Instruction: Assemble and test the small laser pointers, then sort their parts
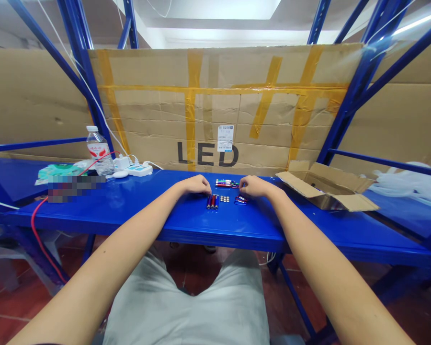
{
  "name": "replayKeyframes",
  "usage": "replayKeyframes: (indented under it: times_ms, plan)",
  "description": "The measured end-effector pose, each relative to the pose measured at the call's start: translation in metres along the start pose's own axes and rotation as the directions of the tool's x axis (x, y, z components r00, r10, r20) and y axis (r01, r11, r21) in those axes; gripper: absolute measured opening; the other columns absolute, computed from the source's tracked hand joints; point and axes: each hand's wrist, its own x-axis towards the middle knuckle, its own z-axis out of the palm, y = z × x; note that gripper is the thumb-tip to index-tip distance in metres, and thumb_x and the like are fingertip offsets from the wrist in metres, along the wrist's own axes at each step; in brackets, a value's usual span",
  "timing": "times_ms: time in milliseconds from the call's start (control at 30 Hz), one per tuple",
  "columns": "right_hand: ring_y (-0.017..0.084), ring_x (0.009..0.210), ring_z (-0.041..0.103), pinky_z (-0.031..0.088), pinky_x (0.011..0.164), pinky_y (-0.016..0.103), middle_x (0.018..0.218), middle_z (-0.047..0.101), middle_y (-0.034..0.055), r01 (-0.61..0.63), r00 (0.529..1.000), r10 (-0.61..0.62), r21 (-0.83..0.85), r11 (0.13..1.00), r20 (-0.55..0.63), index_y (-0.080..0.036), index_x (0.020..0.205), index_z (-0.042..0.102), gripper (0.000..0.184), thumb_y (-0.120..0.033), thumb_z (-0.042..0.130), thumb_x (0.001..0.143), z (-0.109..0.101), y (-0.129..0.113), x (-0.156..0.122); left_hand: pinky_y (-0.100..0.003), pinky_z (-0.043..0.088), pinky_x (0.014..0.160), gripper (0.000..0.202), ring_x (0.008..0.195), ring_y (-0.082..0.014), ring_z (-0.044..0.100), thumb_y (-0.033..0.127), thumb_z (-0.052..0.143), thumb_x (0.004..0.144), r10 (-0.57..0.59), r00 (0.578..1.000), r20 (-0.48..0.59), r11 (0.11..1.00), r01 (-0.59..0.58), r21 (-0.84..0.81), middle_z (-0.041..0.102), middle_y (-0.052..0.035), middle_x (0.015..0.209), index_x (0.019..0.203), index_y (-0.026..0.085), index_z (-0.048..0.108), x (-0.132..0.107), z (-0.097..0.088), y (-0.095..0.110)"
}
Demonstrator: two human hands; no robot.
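Right hand (pixel 252 186): my fingers curl down and in, tips mostly hidden; I cannot tell whether they pinch anything.
Left hand (pixel 197 184): my fingers are bent, tips at the far ends of the short tubes (pixel 212 201); too small to tell whether I grip one or merely touch.
Carabiner clips (pixel 241 200): red and blue, partly covered by my right fingers, so I can't count them.
Far tubes (pixel 223 183): lying sideways between my hands, right ends close to my right fingers; number hard to make out.
Open carton (pixel 298 183): to the right of my right hand; its flaps hide most of the inside.
Pixelated patch (pixel 62 189): masks whatever lies at the table's left.
Forearms: both cut off by the bottom edge.
Red and blue row: the three short tubes lie side by side, pointing toward me, just right of my left hand.
Silver discs (pixel 224 199): small cluster between short tubes and clips.
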Motion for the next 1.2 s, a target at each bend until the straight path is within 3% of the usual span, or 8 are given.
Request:
replayKeyframes:
  times_ms: [100, 367, 700, 833, 967, 1067, 1200]
  plan:
    - [0.019, 0.077, 0.063, 0.042, 0.063, 0.025, 0.092, 0.072, 0.008, 0.001, 1.0, -0.002, -0.012, 1.0, -0.006, -0.017, 0.087, 0.071, 0.016, -0.019, 0.059, 0.076, 0.0, 0.0, 0.001, -0.026, 0.039, 0.06, 0.02, 0.061, -0.0128, 0.053, 0.025, 0.062, 0.063, -0.005, 1.0, 0.019, 1.0, 0.005, 0.003, 0.067, -0.0042, 0.071, 0.074, 0.015, 0.075, 0.001, -0.001, 0.0]
    - [0.015, 0.06, 0.059, 0.041, 0.06, 0.026, 0.076, 0.07, 0.0056, -0.026, 0.999, 0.024, 0.036, 0.999, 0.034, -0.017, 0.087, 0.07, 0.015, -0.018, 0.06, 0.076, 0.0, -0.003, -0.001, -0.027, 0.039, 0.06, 0.022, 0.061, -0.0128, 0.052, 0.029, 0.064, 0.063, -0.014, 0.999, 0.029, 1.0, 0.014, -0.004, 0.066, -0.0041, 0.07, 0.076, 0.014, 0.075, 0.003, -0.001, -0.003]
    - [0.015, 0.056, 0.057, 0.04, 0.057, 0.026, 0.069, 0.068, 0.0047, 0.005, 1.0, -0.007, 0.08, 0.997, 0.025, -0.016, 0.08, 0.069, 0.011, -0.016, 0.058, 0.077, 0.0, -0.002, 0.0, -0.027, 0.04, 0.058, 0.019, 0.059, -0.0125, 0.052, 0.026, 0.063, 0.064, 0.002, 1.0, 0.019, 0.997, -0.001, -0.076, 0.066, -0.0039, 0.067, 0.074, 0.014, 0.074, 0.004, 0.001, -0.007]
    - [0.018, 0.073, 0.062, 0.041, 0.064, 0.026, 0.082, 0.072, 0.0077, 0.041, 0.996, -0.036, 0.06, 0.997, -0.082, -0.016, 0.082, 0.07, 0.016, -0.014, 0.055, 0.079, 0.001, 0.003, 0.005, -0.028, 0.045, 0.067, 0.016, 0.067, -0.0145, 0.059, 0.024, 0.063, 0.066, 0.09, 0.991, -0.103, 0.992, -0.098, -0.084, 0.07, -0.0066, 0.075, 0.073, 0.013, 0.073, 0.012, 0.001, -0.01]
    - [0.019, 0.084, 0.063, 0.043, 0.071, 0.025, 0.092, 0.073, 0.0087, 0.044, 0.983, -0.034, 0.055, 0.998, -0.179, -0.016, 0.088, 0.073, 0.023, -0.01, 0.053, 0.078, 0.005, 0.006, 0.01, -0.029, 0.047, 0.08, 0.019, 0.082, -0.0171, 0.064, 0.024, 0.062, 0.072, 0.232, 0.945, -0.229, 0.97, -0.243, -0.018, 0.073, -0.0085, 0.088, 0.082, 0.012, 0.073, 0.034, -0.001, -0.002]
    - [0.019, 0.086, 0.064, 0.043, 0.073, 0.024, 0.097, 0.074, 0.0082, 0.054, 0.983, -0.044, 0.056, 0.997, -0.18, -0.017, 0.096, 0.073, 0.031, -0.006, 0.05, 0.078, 0.011, 0.004, 0.012, -0.027, 0.047, 0.079, 0.022, 0.084, -0.0171, 0.065, 0.021, 0.059, 0.074, 0.301, 0.941, -0.152, 0.953, -0.294, 0.072, 0.074, -0.0074, 0.089, 0.088, 0.013, 0.074, 0.052, 0.003, 0.011]
    - [0.019, 0.092, 0.065, 0.043, 0.076, 0.022, 0.104, 0.073, 0.0082, 0.068, 0.986, -0.06, 0.049, 0.996, -0.154, -0.017, 0.101, 0.073, 0.035, -0.005, 0.049, 0.078, 0.02, 0.001, 0.015, -0.025, 0.045, 0.072, 0.023, 0.081, -0.0165, 0.064, 0.018, 0.061, 0.073, 0.282, 0.959, -0.029, 0.925, -0.263, 0.272, 0.074, -0.0054, 0.089, 0.092, 0.015, 0.074, 0.067, 0.015, 0.025]
